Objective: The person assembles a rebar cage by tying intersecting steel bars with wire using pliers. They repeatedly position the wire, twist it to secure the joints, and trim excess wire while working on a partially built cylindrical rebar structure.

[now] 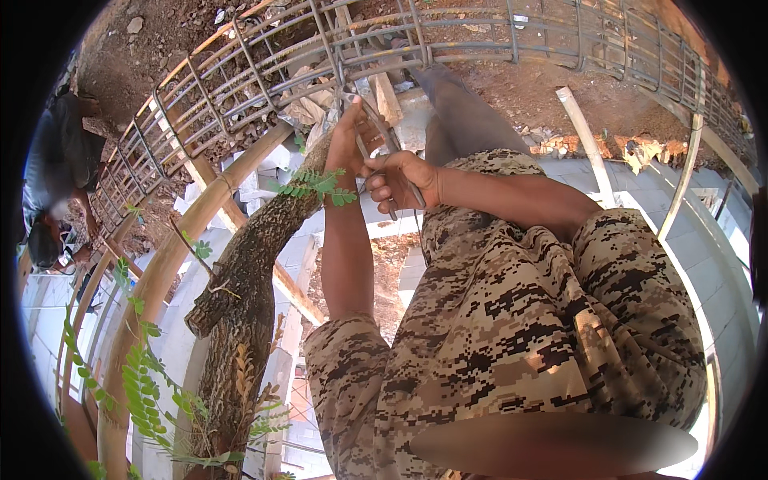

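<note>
Two hands work at a long cage of grey steel reinforcing bars (264, 56).
Left hand (350, 138) pinches a bar joint; right hand (398, 181) is closed round a thin metal hook tool (384, 132). Rough brown tree trunk (256, 248) and bamboo pole (172, 256) crowd beneath; another person (56, 172) crouches far left.

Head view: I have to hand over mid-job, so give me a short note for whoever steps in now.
Left hand: raised at a crossing of the grey steel rebar cage, fingers closed at the bars.
Right hand: shut on a thin metal hook tool, tip at that crossing.
Done: cannot tell which crossings are tied.
Left: this crossing seems unfinished.
Nearby: rough brown tree trunk; another person at far left.
</note>
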### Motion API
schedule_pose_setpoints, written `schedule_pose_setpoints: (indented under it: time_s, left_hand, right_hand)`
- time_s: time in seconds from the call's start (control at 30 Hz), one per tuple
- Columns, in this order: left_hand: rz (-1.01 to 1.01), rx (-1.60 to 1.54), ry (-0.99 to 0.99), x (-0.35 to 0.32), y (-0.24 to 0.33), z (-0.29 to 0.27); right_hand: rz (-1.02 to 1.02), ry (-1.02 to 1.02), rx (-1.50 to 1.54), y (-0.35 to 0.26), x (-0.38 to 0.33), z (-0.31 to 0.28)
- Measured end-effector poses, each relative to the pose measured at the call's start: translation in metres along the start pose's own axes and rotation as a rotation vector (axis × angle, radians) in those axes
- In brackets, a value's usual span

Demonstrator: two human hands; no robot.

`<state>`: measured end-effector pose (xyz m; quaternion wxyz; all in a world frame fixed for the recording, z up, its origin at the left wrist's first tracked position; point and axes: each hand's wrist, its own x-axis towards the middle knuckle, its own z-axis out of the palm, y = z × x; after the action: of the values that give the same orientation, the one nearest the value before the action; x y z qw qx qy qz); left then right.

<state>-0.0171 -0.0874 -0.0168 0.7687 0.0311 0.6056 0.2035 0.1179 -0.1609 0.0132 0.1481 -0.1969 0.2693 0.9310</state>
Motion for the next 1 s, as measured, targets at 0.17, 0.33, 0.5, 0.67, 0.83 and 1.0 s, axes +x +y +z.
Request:
schedule_pose_setpoints:
  time_s: [0.17, 0.33, 0.5, 0.67, 0.83, 1.0]
  left_hand:
    - [0.085, 0.175, 0.109, 0.032, -0.008, 0.006]
    - [0.271, 1.264, 0.667, 0.039, -0.020, 0.007]
    - [0.272, 1.074, 0.845, 0.017, -0.026, 0.033]
    - [0.185, 0.941, 1.024, 0.030, -0.033, 0.052]
    - [0.052, 1.010, 0.715, 0.043, -0.007, 0.043]
    - [-0.147, 0.456, 0.086, 0.014, 0.023, 0.023]
  right_hand:
    - [0.000, 0.153, -0.256, -0.009, -0.021, -0.006]
    - [-0.014, 0.675, -0.853, -0.006, -0.029, -0.040]
    - [-0.255, 0.375, -1.096, 0.015, 0.000, -0.047]
    - [-0.507, 0.590, -0.634, 0.041, 0.025, -0.036]
    - [-0.261, 0.724, -0.783, 0.007, 0.011, -0.025]
    - [0.011, 0.297, -0.266, -0.024, -0.017, -0.005]
